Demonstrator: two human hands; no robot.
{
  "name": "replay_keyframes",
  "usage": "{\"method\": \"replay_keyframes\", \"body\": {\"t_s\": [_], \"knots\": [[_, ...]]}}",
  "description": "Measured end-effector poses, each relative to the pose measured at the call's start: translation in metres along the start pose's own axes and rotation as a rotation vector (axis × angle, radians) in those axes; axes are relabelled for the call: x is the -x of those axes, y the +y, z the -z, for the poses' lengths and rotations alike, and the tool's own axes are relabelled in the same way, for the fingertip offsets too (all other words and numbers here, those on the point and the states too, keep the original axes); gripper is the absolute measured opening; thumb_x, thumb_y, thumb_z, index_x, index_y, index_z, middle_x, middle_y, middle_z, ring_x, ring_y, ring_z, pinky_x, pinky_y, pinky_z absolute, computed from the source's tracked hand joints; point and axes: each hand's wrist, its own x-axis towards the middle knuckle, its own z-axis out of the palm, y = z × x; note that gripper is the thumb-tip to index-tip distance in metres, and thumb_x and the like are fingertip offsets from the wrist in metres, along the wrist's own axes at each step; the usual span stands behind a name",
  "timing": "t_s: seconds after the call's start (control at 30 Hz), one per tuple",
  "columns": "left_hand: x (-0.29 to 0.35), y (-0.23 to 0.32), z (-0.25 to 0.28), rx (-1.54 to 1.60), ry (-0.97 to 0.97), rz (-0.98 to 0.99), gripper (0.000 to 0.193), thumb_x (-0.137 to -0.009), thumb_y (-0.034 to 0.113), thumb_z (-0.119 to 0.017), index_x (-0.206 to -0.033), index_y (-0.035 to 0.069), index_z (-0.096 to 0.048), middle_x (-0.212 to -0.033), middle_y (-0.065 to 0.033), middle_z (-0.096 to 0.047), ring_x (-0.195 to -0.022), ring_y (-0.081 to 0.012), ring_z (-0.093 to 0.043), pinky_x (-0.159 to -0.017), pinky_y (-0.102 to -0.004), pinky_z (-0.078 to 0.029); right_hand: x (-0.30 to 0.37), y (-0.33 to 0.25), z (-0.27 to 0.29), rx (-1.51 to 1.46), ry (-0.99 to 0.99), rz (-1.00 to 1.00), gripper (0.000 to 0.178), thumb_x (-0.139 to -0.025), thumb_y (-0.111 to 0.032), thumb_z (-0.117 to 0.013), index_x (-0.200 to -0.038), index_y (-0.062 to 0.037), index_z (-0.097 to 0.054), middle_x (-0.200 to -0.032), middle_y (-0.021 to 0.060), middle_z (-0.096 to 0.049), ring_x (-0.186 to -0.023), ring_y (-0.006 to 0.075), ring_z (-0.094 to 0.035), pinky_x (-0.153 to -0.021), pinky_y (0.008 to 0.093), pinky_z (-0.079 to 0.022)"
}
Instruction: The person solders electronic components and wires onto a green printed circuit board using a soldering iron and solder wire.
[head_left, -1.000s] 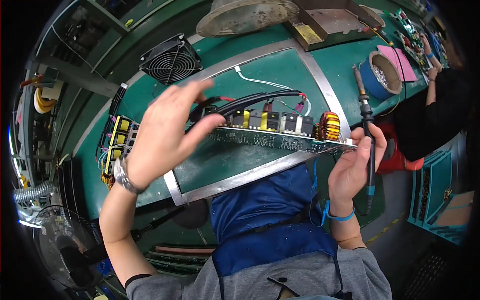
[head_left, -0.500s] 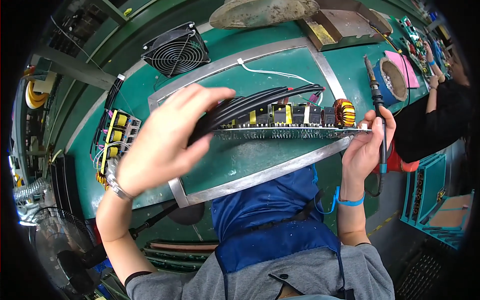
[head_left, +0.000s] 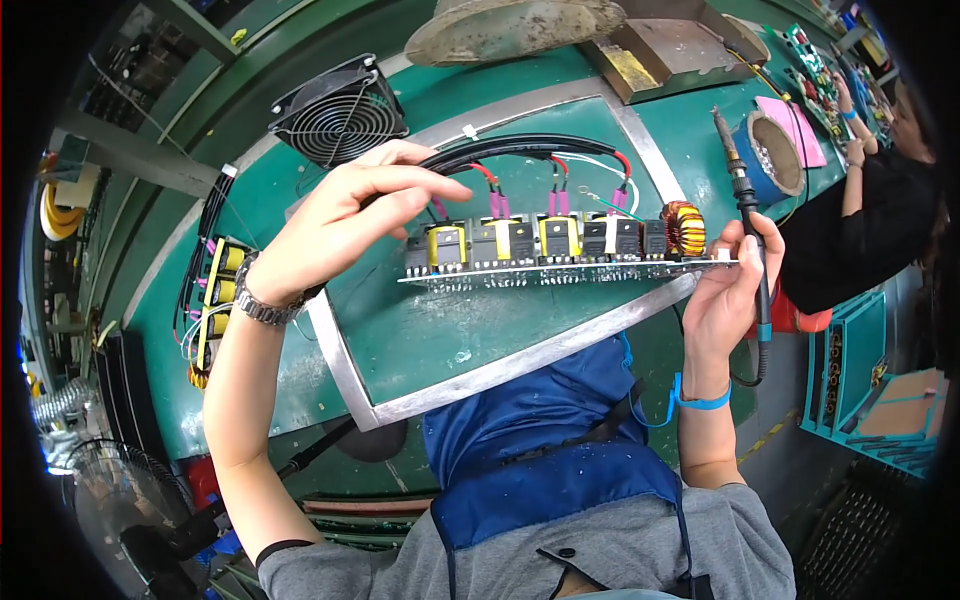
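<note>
My right hand (head_left: 725,290) pinches the right end of a long circuit board (head_left: 560,266) and also holds a soldering iron (head_left: 746,195), tip up. The board is held on edge over the bench, its pin side toward me. Along it stand yellow-wrapped transformers (head_left: 447,243), and a copper-wound toroid coil (head_left: 684,229) sits at the right end. Black cables (head_left: 520,145) with red ends and purple sleeves arch from the board to the left. My left hand (head_left: 350,215) is closed loosely around them, fingers partly stretched; its palm is hidden.
A metal frame (head_left: 520,377) lies on the green bench. Another wired board (head_left: 217,290) lies at left, beside a black fan (head_left: 345,112). Toward the back are a metal tray (head_left: 680,50) and a blue round container (head_left: 770,160). At right sits a co-worker in black (head_left: 850,230).
The board's face has tilted into fuller view, and its left end shows. The cables have swung up into an arch. My left hand has moved slightly up with them; my right hand keeps its hold.
</note>
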Motion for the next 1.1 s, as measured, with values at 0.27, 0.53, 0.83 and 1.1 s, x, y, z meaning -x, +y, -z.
{"method": "replay_keyframes", "body": {"t_s": [0.27,0.53,0.83,1.1], "knots": [[0.014,0.014,-0.008,-0.102,0.039,0.025,0.046,-0.1,0.035,-0.045,-0.089,-0.002,-0.071,-0.097,-0.006,-0.062,-0.085,-0.0106,-0.058,-0.053,-0.0204,-0.047,-0.001,0.004,-0.002,0.034,0.018,0.04,0.024,-0.096,-0.009,-0.043,-0.118,-0.0015,-0.048,-0.092,0.0086,-0.056,-0.071,0.0063,-0.045,-0.064,0.0205,-0.041],[0.014,0.028,-0.012,-0.283,0.104,-0.027,0.041,-0.099,0.028,-0.048,-0.083,-0.004,-0.068,-0.089,-0.0114,-0.061,-0.075,-0.0177,-0.06,-0.059,-0.0278,-0.047,-0.004,0.004,-0.002,-0.031,0.018,0.026,0.026,-0.095,-0.008,-0.046,-0.12,-0.0012,-0.045,-0.092,0.01,-0.055,-0.072,0.009,-0.047,-0.067,0.0221,-0.042],[0.003,0.038,-0.003,-0.622,-0.029,-0.018,0.041,-0.099,0.027,-0.047,-0.08,-0.004,-0.066,-0.091,-0.0187,-0.059,-0.08,-0.0298,-0.059,-0.072,-0.0376,-0.047,-0.002,0.006,0.002,-0.012,-0.006,0.034,0.027,-0.095,-0.011,-0.045,-0.12,-0.0012,-0.045,-0.092,0.0092,-0.055,-0.073,0.0082,-0.045,-0.068,0.0218,-0.04],[-0.005,0.03,-0.006,-0.138,-0.212,-0.006,0.049,-0.101,0.038,-0.039,-0.098,-0.001,-0.07,-0.123,-0.0177,-0.054,-0.118,-0.0258,-0.048,-0.101,-0.0355,-0.036,0.002,0.004,0.004,-0.026,-0.024,0.036,0.025,-0.096,-0.011,-0.043,-0.119,-0.0018,-0.045,-0.093,0.0092,-0.054,-0.071,0.0073,-0.045,-0.066,0.0219,-0.04]]}}
